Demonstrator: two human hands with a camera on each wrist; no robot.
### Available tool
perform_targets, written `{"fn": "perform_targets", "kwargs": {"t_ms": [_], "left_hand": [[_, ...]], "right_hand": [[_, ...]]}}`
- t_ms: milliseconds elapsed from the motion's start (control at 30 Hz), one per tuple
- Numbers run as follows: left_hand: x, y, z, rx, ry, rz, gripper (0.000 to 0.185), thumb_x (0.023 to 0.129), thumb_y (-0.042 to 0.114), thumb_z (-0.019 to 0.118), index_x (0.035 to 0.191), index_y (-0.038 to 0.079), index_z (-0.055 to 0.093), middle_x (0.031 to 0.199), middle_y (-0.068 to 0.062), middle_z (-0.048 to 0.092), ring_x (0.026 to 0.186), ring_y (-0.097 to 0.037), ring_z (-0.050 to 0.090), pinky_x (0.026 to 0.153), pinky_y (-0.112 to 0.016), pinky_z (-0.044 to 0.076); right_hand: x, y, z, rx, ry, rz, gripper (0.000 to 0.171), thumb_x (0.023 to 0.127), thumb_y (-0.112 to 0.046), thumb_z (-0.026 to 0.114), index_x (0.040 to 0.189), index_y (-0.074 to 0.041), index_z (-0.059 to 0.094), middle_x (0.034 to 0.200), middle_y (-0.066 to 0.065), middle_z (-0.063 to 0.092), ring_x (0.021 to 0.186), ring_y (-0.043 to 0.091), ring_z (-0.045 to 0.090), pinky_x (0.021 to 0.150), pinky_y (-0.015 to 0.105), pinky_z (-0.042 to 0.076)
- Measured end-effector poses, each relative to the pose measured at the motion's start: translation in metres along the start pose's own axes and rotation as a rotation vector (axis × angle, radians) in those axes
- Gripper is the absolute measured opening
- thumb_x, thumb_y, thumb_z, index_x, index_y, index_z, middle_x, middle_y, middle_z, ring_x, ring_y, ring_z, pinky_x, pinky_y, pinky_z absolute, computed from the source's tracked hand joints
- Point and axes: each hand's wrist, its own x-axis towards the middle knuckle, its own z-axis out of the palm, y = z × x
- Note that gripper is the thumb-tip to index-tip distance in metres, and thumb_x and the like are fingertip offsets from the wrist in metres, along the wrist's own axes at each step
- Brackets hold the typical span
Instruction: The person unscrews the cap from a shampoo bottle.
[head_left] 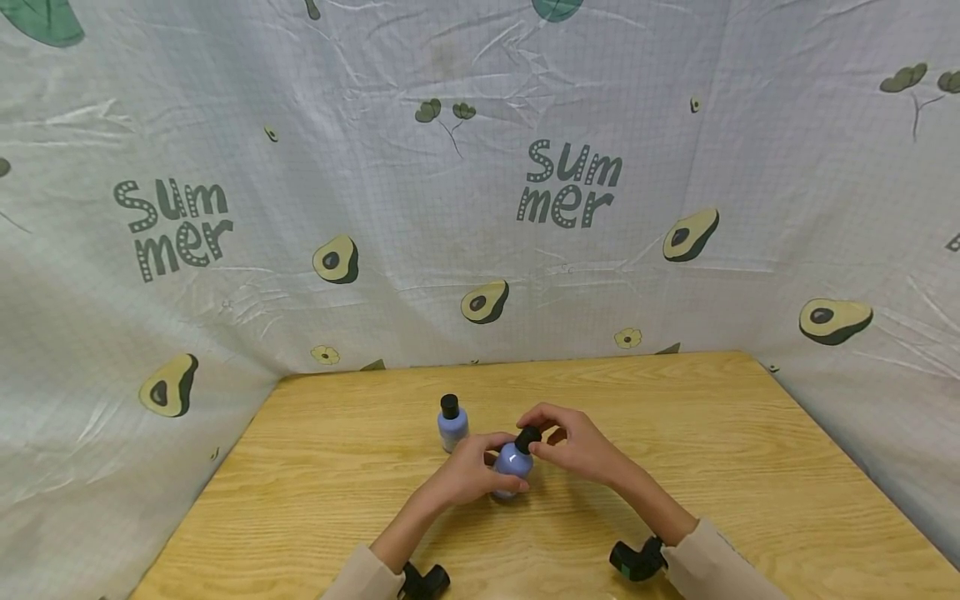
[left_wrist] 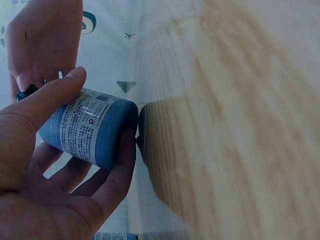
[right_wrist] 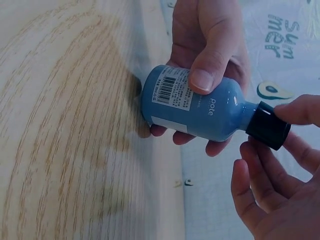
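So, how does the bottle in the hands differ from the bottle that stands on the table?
The held bottle is gripped by the left hand, with the right hand pinching its cap; the standing bottle is untouched. The held bottle tilts, while the standing bottle is upright on the table. Both are blue with black caps.

Left hand (right_wrist: 210,55) grips bottle (right_wrist: 200,105); right hand (right_wrist: 280,185) pinches cap (right_wrist: 267,126).

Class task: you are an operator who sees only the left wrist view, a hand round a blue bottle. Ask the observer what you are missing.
Operator: Does the bottle have a cap?
Observer: Yes, the held bottle has a black cap, pinched by the right hand.
Operator: Is it the only bottle?
Observer: No, a second bottle stands upright on the table, just beyond the left hand.
Operator: Is the second one capped?
Observer: Yes, also in black.
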Motion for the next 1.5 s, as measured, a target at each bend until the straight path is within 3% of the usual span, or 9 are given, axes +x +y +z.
{"fn": "perform_targets", "kwargs": {"t_ms": [300, 533, 700, 933, 1100, 1500], "left_hand": [[-0.0001, 0.0008, -0.0003, -0.014, -0.010, -0.008, 0.051, 0.088, 0.022, 0.084, 0.135, 0.015, 0.067, 0.128, -0.009, 0.070, 0.105, -0.023, 0.072, 0.083, -0.031, 0.059], [0.0010, -0.0002, 0.0000, -0.018, -0.016, -0.006, 0.051, 0.088, 0.022, 0.084, 0.136, 0.015, 0.067, 0.129, -0.009, 0.069, 0.106, -0.024, 0.072, 0.082, -0.031, 0.059], [0.0012, -0.0002, -0.0004, -0.013, -0.010, -0.005, 0.052, 0.087, 0.023, 0.085, 0.136, 0.015, 0.067, 0.130, -0.009, 0.069, 0.107, -0.023, 0.071, 0.082, -0.031, 0.059], [0.0005, -0.0001, -0.0003, -0.015, -0.011, -0.007, 0.050, 0.088, 0.023, 0.084, 0.135, 0.015, 0.068, 0.128, -0.009, 0.070, 0.106, -0.023, 0.071, 0.082, -0.031, 0.059], [-0.0002, 0.0002, -0.0003, -0.017, -0.013, -0.003, 0.051, 0.088, 0.023, 0.084, 0.136, 0.014, 0.067, 0.128, -0.009, 0.069, 0.106, -0.023, 0.072, 0.082, -0.031, 0.059], [-0.0001, 0.0012, -0.0005, -0.003, -0.002, -0.004, 0.051, 0.087, 0.023, 0.085, 0.134, 0.014, 0.068, 0.129, -0.009, 0.070, 0.107, -0.024, 0.072, 0.083, -0.031, 0.059]], "right_hand": [[0.0003, 0.0064, 0.0027, -0.005, 0.015, 0.079, 0.027, 0.099, -0.027, 0.072, 0.118, -0.009, 0.068, 0.103, 0.005, 0.069, 0.093, 0.012, 0.063, 0.079, 0.031, 0.055], [-0.0004, 0.0058, 0.0015, 0.015, -0.003, 0.041, 0.029, 0.099, -0.021, 0.071, 0.122, -0.003, 0.067, 0.110, 0.008, 0.070, 0.099, 0.013, 0.063, 0.081, 0.029, 0.055], [0.0004, 0.0027, 0.0010, 0.017, -0.015, 0.022, 0.029, 0.098, -0.017, 0.070, 0.124, -0.005, 0.067, 0.115, 0.010, 0.070, 0.103, 0.017, 0.064, 0.083, 0.029, 0.055], [0.0006, 0.0024, 0.0024, -0.013, 0.010, 0.071, 0.030, 0.099, -0.027, 0.071, 0.123, -0.011, 0.067, 0.109, 0.006, 0.070, 0.099, 0.014, 0.063, 0.082, 0.030, 0.054], [0.0001, 0.0039, 0.0024, -0.009, 0.010, 0.072, 0.029, 0.100, -0.026, 0.070, 0.119, -0.005, 0.068, 0.103, 0.005, 0.069, 0.093, 0.012, 0.063, 0.079, 0.030, 0.055], [0.0003, 0.0012, 0.0008, -0.004, -0.015, 0.005, 0.028, 0.098, -0.017, 0.069, 0.124, -0.007, 0.067, 0.115, 0.010, 0.070, 0.103, 0.016, 0.064, 0.083, 0.029, 0.055]]}}
